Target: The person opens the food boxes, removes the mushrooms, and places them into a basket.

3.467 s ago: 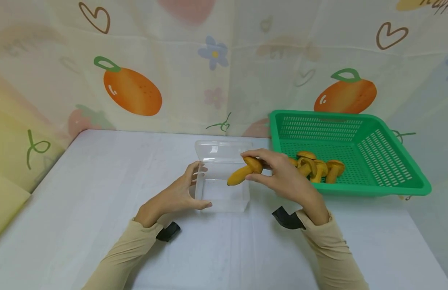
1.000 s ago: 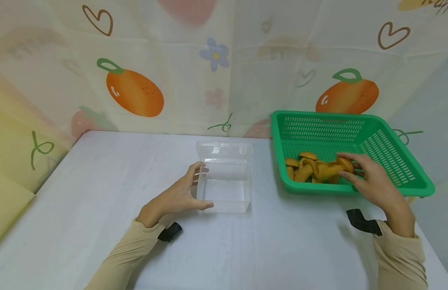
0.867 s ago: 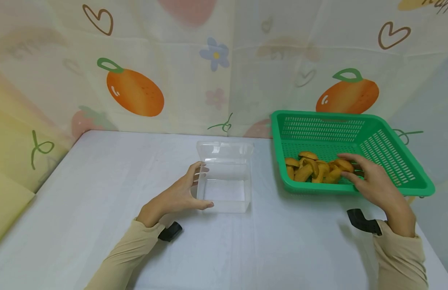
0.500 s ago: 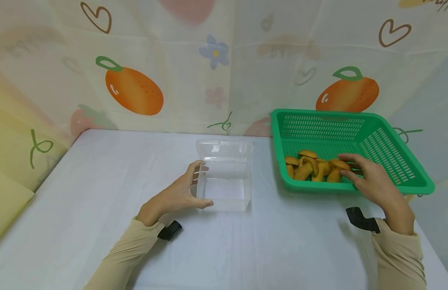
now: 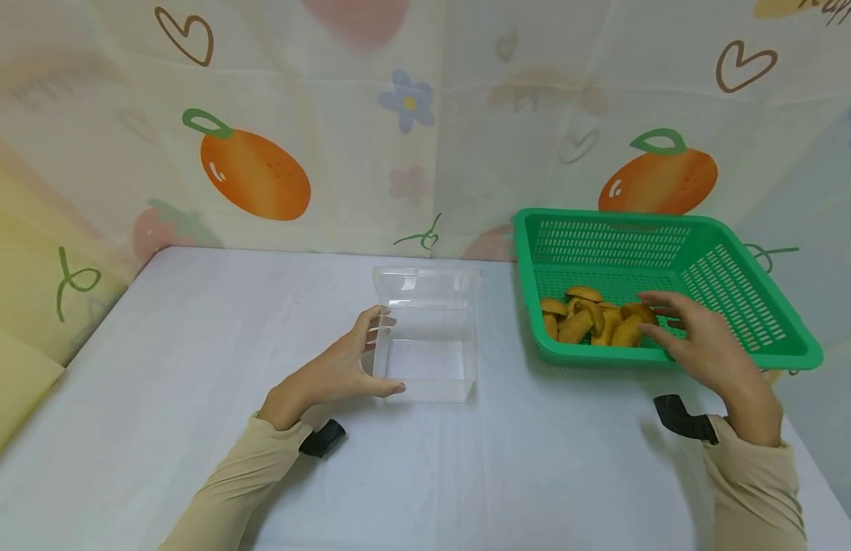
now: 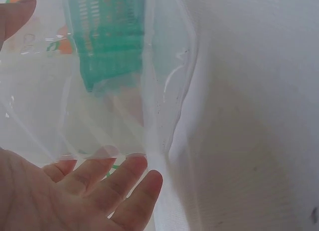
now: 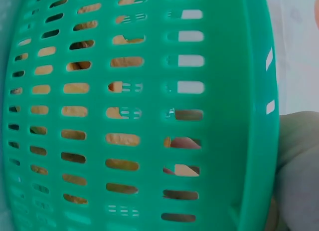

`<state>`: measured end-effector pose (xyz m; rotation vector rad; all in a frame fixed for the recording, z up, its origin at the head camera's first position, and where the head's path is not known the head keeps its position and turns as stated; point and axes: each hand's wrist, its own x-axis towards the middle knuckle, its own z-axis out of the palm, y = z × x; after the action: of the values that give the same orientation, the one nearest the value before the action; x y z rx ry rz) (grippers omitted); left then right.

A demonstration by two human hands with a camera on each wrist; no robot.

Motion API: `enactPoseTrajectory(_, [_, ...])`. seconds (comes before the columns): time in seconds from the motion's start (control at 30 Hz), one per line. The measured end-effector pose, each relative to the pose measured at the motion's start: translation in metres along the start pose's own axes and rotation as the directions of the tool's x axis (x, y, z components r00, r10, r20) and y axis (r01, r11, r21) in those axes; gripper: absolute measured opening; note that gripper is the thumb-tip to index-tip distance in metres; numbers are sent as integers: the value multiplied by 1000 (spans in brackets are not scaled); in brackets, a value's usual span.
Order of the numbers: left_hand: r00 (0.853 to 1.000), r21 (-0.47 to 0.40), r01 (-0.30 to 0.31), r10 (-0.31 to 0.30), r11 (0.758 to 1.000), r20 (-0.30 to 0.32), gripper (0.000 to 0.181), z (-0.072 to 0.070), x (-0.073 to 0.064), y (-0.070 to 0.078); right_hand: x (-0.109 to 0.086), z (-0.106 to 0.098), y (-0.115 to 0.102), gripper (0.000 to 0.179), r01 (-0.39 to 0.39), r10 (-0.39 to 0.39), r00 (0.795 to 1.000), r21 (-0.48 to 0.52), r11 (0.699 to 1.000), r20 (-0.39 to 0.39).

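My left hand (image 5: 332, 375) holds the left side of a clear plastic box (image 5: 425, 391), thumb at the front and fingers behind. The box's hinged lid (image 5: 428, 288) stands raised at the back. In the left wrist view several fingers (image 6: 132, 178) touch the clear wall. Inside the green basket (image 5: 742, 358), my right hand (image 5: 704, 344) pinches the cap of a yellow-brown mushroom (image 5: 628, 330) between thumb and fingers. Other mushrooms (image 5: 575, 327) lie just left of it. The right wrist view is mostly basket wall (image 7: 224, 91), which hides the fingertips.
A white cloth (image 5: 536, 474) covers the table. Behind it hangs a curtain (image 5: 467, 153) printed with fruit, hearts and flowers. The basket stands at the table's right rear, with its slotted rim raised above the cloth.
My right hand has carried a mushroom from above the clear box into the basket. There the mushroom has tipped from lying sideways to stem down. The left hand has stayed on the box.
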<state>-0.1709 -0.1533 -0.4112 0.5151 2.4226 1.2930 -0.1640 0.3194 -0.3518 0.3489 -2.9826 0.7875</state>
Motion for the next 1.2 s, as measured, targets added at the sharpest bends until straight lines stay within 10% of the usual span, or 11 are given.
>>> enactPoseTrajectory(0.67, [998,24,59,-60,998,24,114,-12,-6,1,1,4,-8,50,-1,1,1000,-9,1000,7])
enactPoseTrajectory(1.2, [1000,74,16,-17,997,11,127,-32,-13,3,26,34,-55,55,100,-98,995,70,992,-33])
